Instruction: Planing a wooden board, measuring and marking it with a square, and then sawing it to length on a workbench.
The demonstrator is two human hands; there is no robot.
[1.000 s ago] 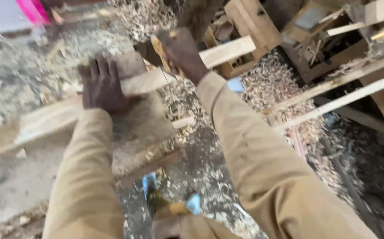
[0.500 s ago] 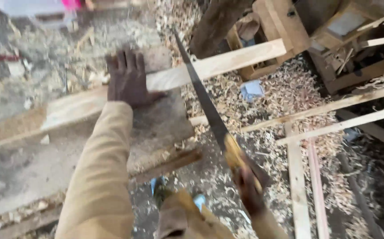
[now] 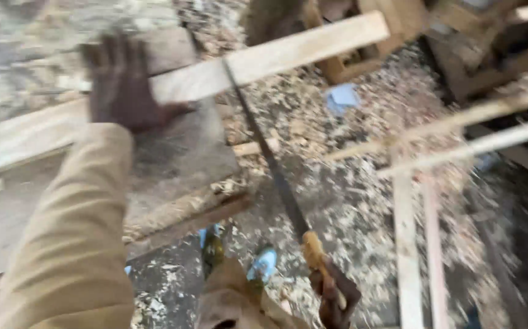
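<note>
Bottom centre of the frame: your right hand (image 3: 335, 297) is clenched on the wooden handle of a handsaw (image 3: 274, 173). The hand sits low, just above the bottom edge, beside your knee in tan trousers.

The saw blade runs from that handle up and left through the middle of the frame, dark and thin. Its far end meets the pale wooden plank (image 3: 264, 60) near the upper centre. The blade crosses the plank's near edge; whether it sits in a cut, motion blur hides.

Just left of the handle, low centre: your foot in a blue shoe (image 3: 263, 265) on the ground, partly behind the knee.

Left half: your tan sleeve (image 3: 69, 244) runs from the lower left corner up to your left hand (image 3: 121, 85) in the upper left. That hand lies flat, fingers spread, palm down on the plank, pressing, not wrapped around anything. It is blurred.

The plank lies across a grey, worn workbench top (image 3: 179, 158), slanting from the left edge up to the upper right of centre, its right end overhanging the bench.

Right side: thin wooden slats (image 3: 410, 244) lie crossed over a ground thick with wood shavings (image 3: 349, 201). Further up, a blue scrap (image 3: 342, 97) in the shavings and a wooden box (image 3: 361, 58) behind the plank's free end.
</note>
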